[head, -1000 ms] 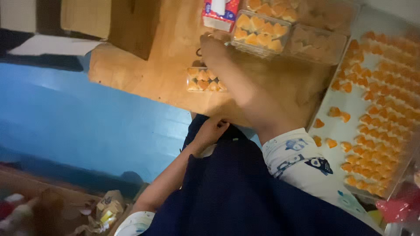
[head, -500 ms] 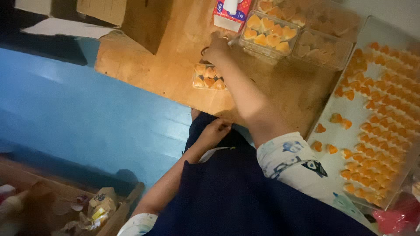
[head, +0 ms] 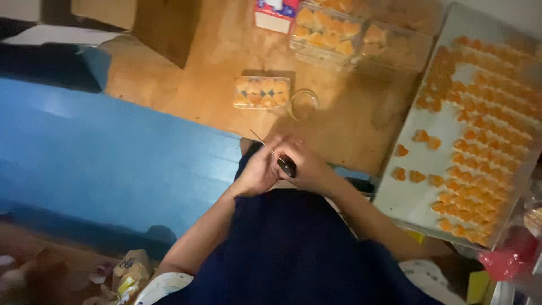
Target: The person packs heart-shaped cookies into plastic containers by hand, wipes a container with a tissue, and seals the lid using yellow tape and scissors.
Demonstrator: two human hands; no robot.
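Blue flooring or matting point(head: 113, 164) is filling the left half of the frame, with a dim clutter of small packets point(head: 127, 277) lying at the lower left. Above it, a wooden surface point(head: 197, 85) is stretching across the upper middle, and a brown cardboard box point(head: 164, 28) is standing at its upper left edge.

At the centre of the frame, the person's left hand point(head: 257, 172) and right hand point(head: 307, 169) are meeting just below the near edge of the surface, above a dark blue lap. Both hands are curling closed around a small dark-handled tool point(head: 285, 165) with a thin metal tip pointing up and to the left; the picture is too blurred to tell what kind of tool it is.

Just above the hands, a small clear box of orange sweets point(head: 261, 92) is resting on the surface, and a clear round lid or ring point(head: 305, 104) is lying right beside it. Higher up, larger clear containers of the same sweets point(head: 324, 28) are sitting near a red and white carton point(head: 275, 14).

On the right, a long pale tray point(head: 423, 192) is carrying rows of orange heart-shaped sweets point(head: 485, 130).
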